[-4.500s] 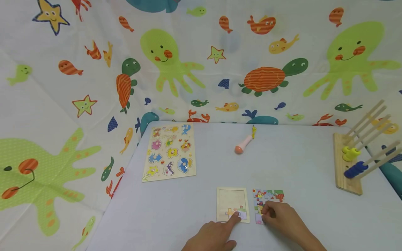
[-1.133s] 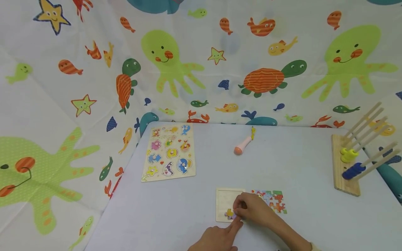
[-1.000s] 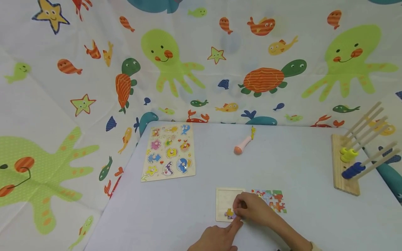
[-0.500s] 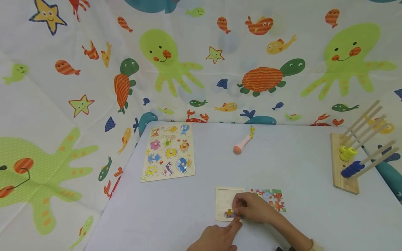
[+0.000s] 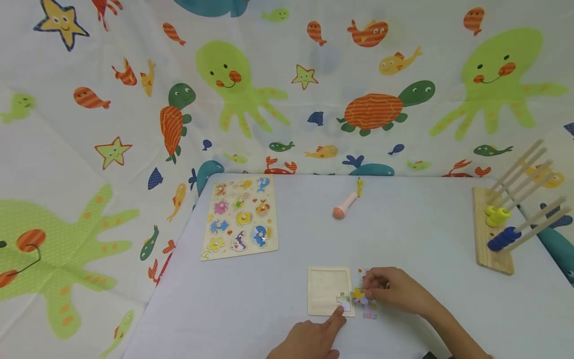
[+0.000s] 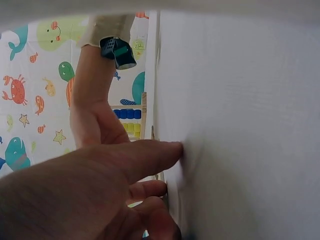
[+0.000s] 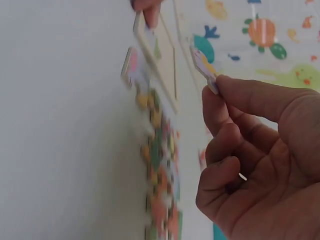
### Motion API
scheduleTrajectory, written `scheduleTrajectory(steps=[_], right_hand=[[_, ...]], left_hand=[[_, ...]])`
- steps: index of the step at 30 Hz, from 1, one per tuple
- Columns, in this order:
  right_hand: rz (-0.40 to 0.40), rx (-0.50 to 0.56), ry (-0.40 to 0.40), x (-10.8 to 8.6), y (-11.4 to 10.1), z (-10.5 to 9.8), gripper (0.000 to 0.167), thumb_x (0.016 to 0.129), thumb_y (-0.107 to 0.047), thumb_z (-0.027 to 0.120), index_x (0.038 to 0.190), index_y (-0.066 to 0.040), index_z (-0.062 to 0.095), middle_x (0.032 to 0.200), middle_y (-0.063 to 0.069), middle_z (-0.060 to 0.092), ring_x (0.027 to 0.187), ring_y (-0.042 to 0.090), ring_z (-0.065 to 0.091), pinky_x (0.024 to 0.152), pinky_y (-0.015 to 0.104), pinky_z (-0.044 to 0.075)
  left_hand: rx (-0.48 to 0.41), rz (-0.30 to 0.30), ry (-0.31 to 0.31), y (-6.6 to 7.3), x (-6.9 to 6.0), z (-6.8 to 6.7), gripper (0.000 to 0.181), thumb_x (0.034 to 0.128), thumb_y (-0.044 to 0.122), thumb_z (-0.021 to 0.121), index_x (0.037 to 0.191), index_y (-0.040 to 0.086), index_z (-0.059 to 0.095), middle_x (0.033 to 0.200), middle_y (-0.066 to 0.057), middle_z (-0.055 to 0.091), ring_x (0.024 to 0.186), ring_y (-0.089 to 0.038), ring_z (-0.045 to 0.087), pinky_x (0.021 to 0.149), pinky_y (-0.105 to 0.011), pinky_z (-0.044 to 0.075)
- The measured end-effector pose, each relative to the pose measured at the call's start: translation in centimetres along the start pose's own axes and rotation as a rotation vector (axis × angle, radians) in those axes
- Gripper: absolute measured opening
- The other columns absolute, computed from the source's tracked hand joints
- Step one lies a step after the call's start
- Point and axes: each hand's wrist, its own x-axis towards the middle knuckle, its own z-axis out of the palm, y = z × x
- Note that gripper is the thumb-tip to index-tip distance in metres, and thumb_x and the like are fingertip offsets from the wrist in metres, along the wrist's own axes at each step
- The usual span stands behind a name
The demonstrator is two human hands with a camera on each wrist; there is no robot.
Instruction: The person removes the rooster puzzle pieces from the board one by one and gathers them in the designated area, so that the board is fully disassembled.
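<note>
In the head view my left hand stretches its index finger onto a lilac and green corner puzzle piece, which lies in the lower right of a wooden puzzle tray. My right hand pinches a yellow and lilac puzzle piece just right of the tray. Seen from the right wrist, thumb and index finger hold that piece clear of the surface. Loose, partly joined puzzle pieces lie below the right hand, which covers most of them in the head view.
A knobbed sea-animal puzzle board lies at the back left. Near the back stands out a pink toy microphone. A wooden peg stand with yellow and blue rings is at the right. A printed cloth hangs behind the table.
My right hand has moved right, out of the tray, carrying the yellow and lilac puzzle piece that lay beside the corner piece. The left index finger stays at the tray's lower edge.
</note>
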Motion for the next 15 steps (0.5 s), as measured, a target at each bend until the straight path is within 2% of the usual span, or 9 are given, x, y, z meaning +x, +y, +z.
scheduleTrajectory(steps=[2, 3, 6, 7, 9, 12, 14, 15], right_hand=[[0.012, -0.018, 0.007, -1.0, 0.4, -0.8, 0.006, 0.090, -0.018, 0.072, 0.091, -0.019, 0.067, 0.079, -0.007, 0.063, 0.073, 0.012, 0.057, 0.062, 0.027, 0.048], [0.015, -0.028, 0.009, -1.5, 0.7, -1.1, 0.005, 0.090, -0.017, 0.072, 0.091, -0.019, 0.067, 0.079, -0.007, 0.063, 0.073, 0.011, 0.057, 0.063, 0.027, 0.048], [0.027, -0.057, 0.003, -2.7, 1.4, -1.6, 0.007, 0.089, -0.014, 0.071, 0.090, -0.020, 0.068, 0.078, -0.009, 0.062, 0.072, 0.009, 0.056, 0.063, 0.026, 0.047], [0.033, -0.062, -0.002, -3.0, 1.6, -1.7, 0.008, 0.089, -0.013, 0.071, 0.090, -0.020, 0.068, 0.078, -0.010, 0.062, 0.072, 0.008, 0.056, 0.063, 0.025, 0.047], [0.027, -0.069, -0.008, -3.6, 1.9, -1.8, 0.008, 0.090, -0.012, 0.070, 0.089, -0.020, 0.068, 0.077, -0.011, 0.062, 0.071, 0.007, 0.056, 0.063, 0.025, 0.046], [0.027, -0.067, -0.011, -4.2, 2.3, -1.7, 0.007, 0.091, -0.014, 0.071, 0.089, -0.021, 0.068, 0.077, -0.011, 0.062, 0.071, 0.007, 0.057, 0.062, 0.025, 0.046], [0.038, -0.058, -0.014, -4.4, 2.5, -1.6, 0.006, 0.090, -0.015, 0.071, 0.089, -0.020, 0.068, 0.078, -0.011, 0.062, 0.071, 0.007, 0.057, 0.063, 0.025, 0.047], [0.047, -0.060, -0.012, -4.5, 2.5, -1.5, 0.005, 0.090, -0.016, 0.071, 0.089, -0.019, 0.068, 0.079, -0.010, 0.063, 0.072, 0.007, 0.057, 0.063, 0.025, 0.047]], left_hand=[[-0.026, -0.007, -0.005, 0.0, -0.1, -0.1, 0.070, 0.0900, 0.042, 0.070, 0.149, 0.028, 0.036, 0.090, 0.015, 0.058, 0.036, -0.007, 0.030, 0.038, -0.023, 0.032], [-0.036, -0.007, -0.007, 0.0, -0.1, -0.1, 0.070, 0.0901, 0.041, 0.070, 0.150, 0.027, 0.036, 0.081, 0.014, 0.053, 0.036, -0.007, 0.029, 0.038, -0.023, 0.031], [-0.050, -0.003, -0.013, -0.1, -0.2, -0.2, 0.069, 0.0910, 0.041, 0.069, 0.150, 0.027, 0.036, 0.079, 0.014, 0.052, 0.036, -0.007, 0.028, 0.038, -0.023, 0.029], [-0.048, -0.001, -0.010, -0.1, -0.2, -0.2, 0.069, 0.0911, 0.041, 0.069, 0.150, 0.027, 0.036, 0.085, 0.014, 0.056, 0.036, -0.007, 0.027, 0.038, -0.023, 0.029], [-0.040, 0.006, 0.003, -0.1, -0.3, -0.2, 0.068, 0.0909, 0.040, 0.069, 0.149, 0.026, 0.037, 0.107, 0.016, 0.062, 0.037, -0.006, 0.028, 0.038, -0.023, 0.029], [-0.039, 0.011, 0.020, -0.1, -0.4, -0.1, 0.067, 0.0902, 0.040, 0.070, 0.148, 0.026, 0.038, 0.141, 0.017, 0.051, 0.037, -0.007, 0.029, 0.038, -0.023, 0.030], [-0.052, 0.010, 0.016, -0.2, -0.3, -0.1, 0.067, 0.0905, 0.039, 0.070, 0.148, 0.027, 0.038, 0.144, 0.017, 0.049, 0.038, -0.007, 0.030, 0.038, -0.023, 0.030], [-0.058, 0.009, 0.012, -0.2, -0.3, -0.1, 0.067, 0.0908, 0.039, 0.069, 0.148, 0.027, 0.038, 0.138, 0.017, 0.053, 0.038, -0.007, 0.030, 0.038, -0.023, 0.030]])
